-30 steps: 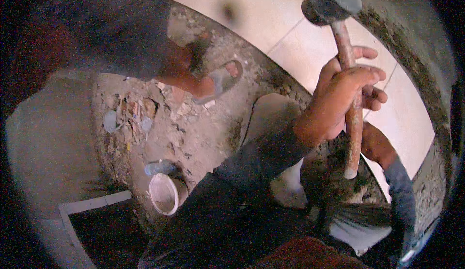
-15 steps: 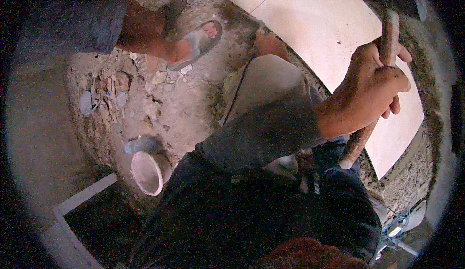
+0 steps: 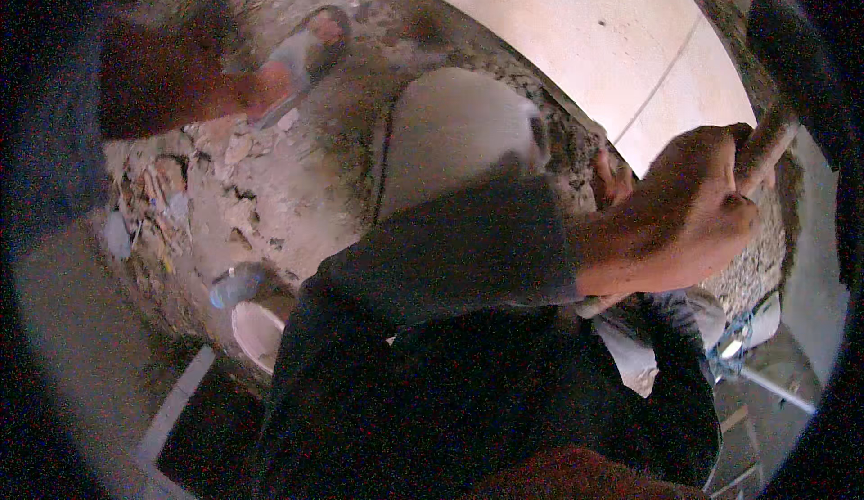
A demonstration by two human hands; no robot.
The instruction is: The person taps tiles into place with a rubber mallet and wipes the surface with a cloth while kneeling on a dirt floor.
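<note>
Mallet (image 3: 769,143) clamped by its handle in the left hand (image 3: 675,216), just right of the pale tiles (image 3: 576,23), dark head blurred; right hand too hidden to judge. Possibly a cracked tile edge from an overhard or slanted blow.

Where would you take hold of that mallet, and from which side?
Probably by the handle, coming from the left and wrapping around it, as the left hand does. The handle is slim and slants up to the right, where the broad dark head sits; that looks too bulky to grip well.
</note>
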